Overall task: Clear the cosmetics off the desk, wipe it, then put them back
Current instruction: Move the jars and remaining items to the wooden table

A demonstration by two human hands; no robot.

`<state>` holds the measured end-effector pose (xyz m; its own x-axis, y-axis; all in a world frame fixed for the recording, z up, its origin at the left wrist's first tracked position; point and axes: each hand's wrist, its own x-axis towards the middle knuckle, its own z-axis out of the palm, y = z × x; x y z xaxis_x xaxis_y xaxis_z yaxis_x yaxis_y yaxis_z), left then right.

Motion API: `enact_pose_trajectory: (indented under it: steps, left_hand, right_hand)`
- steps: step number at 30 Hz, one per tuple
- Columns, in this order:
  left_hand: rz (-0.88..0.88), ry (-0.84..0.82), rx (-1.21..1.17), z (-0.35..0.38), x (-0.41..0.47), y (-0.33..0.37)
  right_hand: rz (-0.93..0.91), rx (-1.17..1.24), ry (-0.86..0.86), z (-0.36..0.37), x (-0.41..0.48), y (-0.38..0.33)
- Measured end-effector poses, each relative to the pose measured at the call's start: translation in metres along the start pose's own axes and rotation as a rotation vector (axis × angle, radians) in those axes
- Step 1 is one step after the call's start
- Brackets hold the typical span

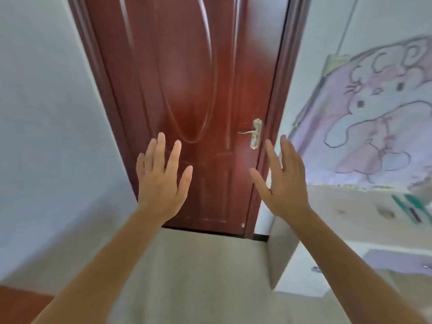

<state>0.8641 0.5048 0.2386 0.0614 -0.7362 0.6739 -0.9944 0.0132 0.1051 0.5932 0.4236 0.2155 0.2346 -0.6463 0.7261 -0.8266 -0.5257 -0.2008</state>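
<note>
Both of my arms are stretched out in front of me with the backs of the hands toward the camera. My left hand (pixel 161 181) is open, fingers spread, holding nothing. My right hand (pixel 284 181) is open too, fingers apart and empty. No cosmetics and no cloth show in this view. A white desk edge (pixel 301 274) shows at the lower right, partly behind my right forearm, with a lilac mat (pixel 397 260) on it.
A closed reddish-brown door (pixel 187 90) with a brass lever handle (pixel 253 133) stands straight ahead. White wall (pixel 46 136) is on the left. A pink cartoon rabbit hanging (pixel 374 118) covers the right wall. Beige floor (pixel 198 277) lies below.
</note>
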Motion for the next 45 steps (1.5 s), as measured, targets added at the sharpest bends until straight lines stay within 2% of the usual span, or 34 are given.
enact_pose_trajectory:
  steps: [4,9,12,17,24,28,35,41,45]
  left_hand:
    - [0.278,-0.112,-0.131,0.054,0.034,0.135]
    - [0.548,-0.207,-0.255,0.116,0.05,0.28]
    - [0.645,-0.273,-0.33,0.155,0.049,0.353]
    - [0.712,-0.359,-0.397,0.228,0.059,0.462]
    - [0.717,-0.455,-0.449,0.311,0.12,0.606]
    - [0.752,-0.511,-0.442,0.341,0.15,0.68]
    - [0.768,-0.611,-0.374,0.4,0.15,0.77]
    - [0.628,-0.778,-0.207,0.473,0.131,0.817]
    - [0.442,-0.907,-0.111,0.501,0.127,0.847]
  right_hand:
    - [0.235,-0.139,0.025,-0.077,-0.05,0.116]
    - [0.511,-0.286,0.058,-0.146,-0.115,0.214]
    - [0.625,-0.352,0.029,-0.168,-0.146,0.263]
    - [0.738,-0.436,-0.056,-0.183,-0.166,0.363]
    - [0.835,-0.485,-0.18,-0.205,-0.136,0.515]
    - [0.888,-0.494,-0.168,-0.225,-0.131,0.576]
    - [0.984,-0.449,-0.253,-0.242,-0.151,0.684]
    - [0.959,-0.328,-0.408,-0.221,-0.164,0.807]
    - [0.881,-0.258,-0.552,-0.207,-0.16,0.883]
